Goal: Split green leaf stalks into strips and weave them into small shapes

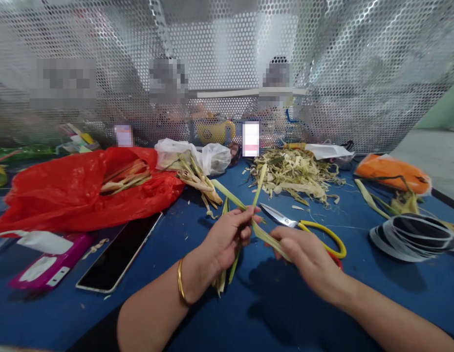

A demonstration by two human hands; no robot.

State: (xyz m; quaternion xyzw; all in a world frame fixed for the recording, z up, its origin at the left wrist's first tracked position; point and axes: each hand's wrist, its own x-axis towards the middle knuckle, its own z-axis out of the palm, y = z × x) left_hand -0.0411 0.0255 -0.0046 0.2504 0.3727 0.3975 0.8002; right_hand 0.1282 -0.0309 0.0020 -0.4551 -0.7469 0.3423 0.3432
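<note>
My left hand (232, 234), with a gold bangle at its wrist, pinches several pale green dried husk strips (230, 193) where they cross. Some strips stick up and out past the fingers, and others hang below the palm. One flat strip runs from there to my right hand (303, 256), whose fingers are closed on its other end. Just beyond my right hand lie scissors (281, 217) with yellow and red handles, their blades pointing away to the left. A bundle of dry husks (203, 183) rests behind my left hand.
A heap of husk scraps (296, 171) lies at the back. To the left are a red plastic bag (80, 186) with husks, a phone (120, 254) and a purple power strip (54, 264). A spool (413, 237) and an orange packet (393, 173) sit right. A perforated metal screen (227, 44) rises behind.
</note>
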